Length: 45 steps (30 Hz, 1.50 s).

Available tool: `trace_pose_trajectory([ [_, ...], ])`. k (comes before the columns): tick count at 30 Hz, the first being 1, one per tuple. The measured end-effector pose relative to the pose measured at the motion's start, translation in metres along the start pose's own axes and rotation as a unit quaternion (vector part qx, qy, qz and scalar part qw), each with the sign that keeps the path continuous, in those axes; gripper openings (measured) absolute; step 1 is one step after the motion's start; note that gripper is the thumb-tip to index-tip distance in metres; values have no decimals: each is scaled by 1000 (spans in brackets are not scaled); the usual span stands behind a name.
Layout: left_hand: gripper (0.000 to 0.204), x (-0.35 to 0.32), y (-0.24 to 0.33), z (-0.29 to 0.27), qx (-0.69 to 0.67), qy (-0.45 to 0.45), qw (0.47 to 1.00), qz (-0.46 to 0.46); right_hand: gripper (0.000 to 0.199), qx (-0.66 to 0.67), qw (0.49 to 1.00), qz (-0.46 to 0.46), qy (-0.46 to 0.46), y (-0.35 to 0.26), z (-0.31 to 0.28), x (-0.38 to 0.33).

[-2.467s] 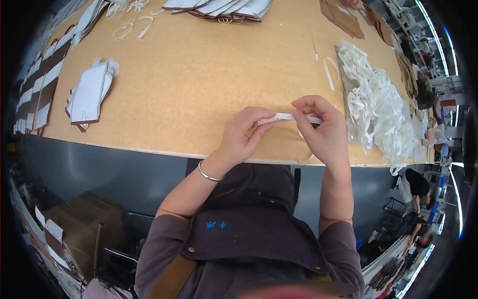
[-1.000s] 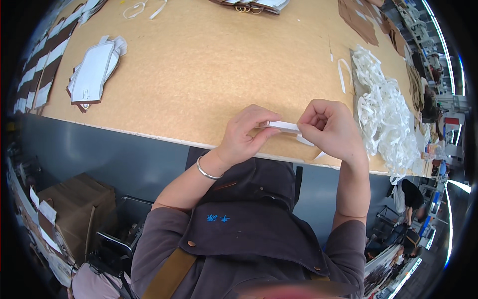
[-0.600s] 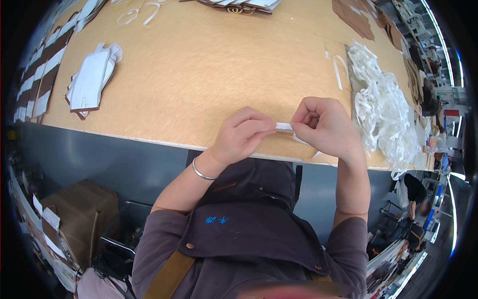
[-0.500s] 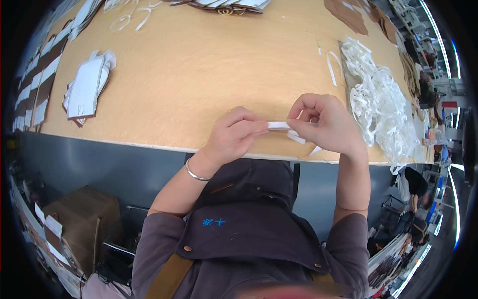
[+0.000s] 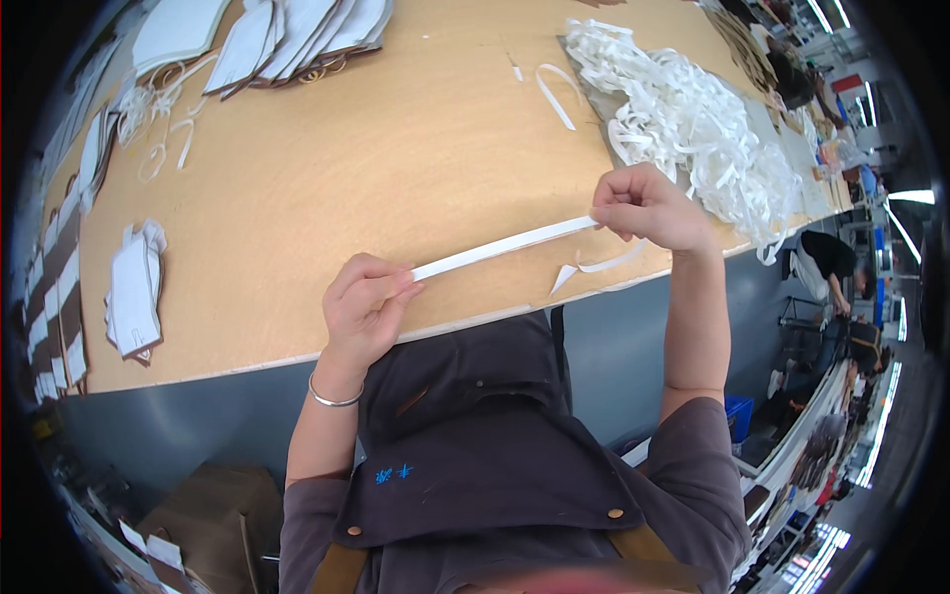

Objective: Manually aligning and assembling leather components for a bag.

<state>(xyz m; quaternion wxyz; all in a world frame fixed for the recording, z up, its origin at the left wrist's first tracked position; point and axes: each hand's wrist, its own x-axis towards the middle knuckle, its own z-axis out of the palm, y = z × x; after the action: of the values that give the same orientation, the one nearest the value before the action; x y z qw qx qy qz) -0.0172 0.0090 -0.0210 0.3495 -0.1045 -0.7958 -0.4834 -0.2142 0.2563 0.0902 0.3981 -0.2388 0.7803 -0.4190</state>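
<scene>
Ribbon [image 5: 500,249], white and narrow, is stretched straight over the near edge of the table [image 5: 396,148]. The left hand [image 5: 364,307] pinches one end, its thumb and fingertips closed together on it. The right hand [image 5: 658,210] pinches the ribbon farther along, between thumb and bent forefinger, with the other fingers curled in toward the palm. Below the right hand, by the table's near edge, is a loose white tail [image 5: 564,278]; I cannot tell whether it belongs to the same length. A metal bangle [image 5: 334,400] circles the left wrist. On the table's right side lies a tangled white heap [image 5: 683,119]. On the table's left side, close to the near edge, is a small stack [image 5: 136,292] of white and brown pieces; a larger pile [image 5: 307,42] of similar pieces lies at the table's far left.
</scene>
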Motion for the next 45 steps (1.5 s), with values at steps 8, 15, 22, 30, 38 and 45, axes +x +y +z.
trace_pose_trajectory([
  [8, 29, -1, 0, 2, -5, 26, 999, -19, 13, 42, 999, -13, -5, 10, 1, 3],
  [15, 29, -2, 0, 2, -6, 26, 999, -25, 12, 57, 998, -16, -8, 15, 2, 1],
  [22, 28, -1, -1, 0, -2, 22, 1000, -22, 13, 63, 998, -27, -10, 15, 2, 4],
  [30, 21, 10, 6, 3, -4, 15, 1000, -11, 15, 92, 995, -21, -20, 28, 3, 10],
  [38, 18, 9, 10, 4, -38, 26, 994, -104, 14, 144, 989, -33, -23, 37, 5, 14],
  [45, 23, 86, 57, 39, 209, -132, 969, -10, 13, 163, 986, -44, -4, 45, 8, 15],
])
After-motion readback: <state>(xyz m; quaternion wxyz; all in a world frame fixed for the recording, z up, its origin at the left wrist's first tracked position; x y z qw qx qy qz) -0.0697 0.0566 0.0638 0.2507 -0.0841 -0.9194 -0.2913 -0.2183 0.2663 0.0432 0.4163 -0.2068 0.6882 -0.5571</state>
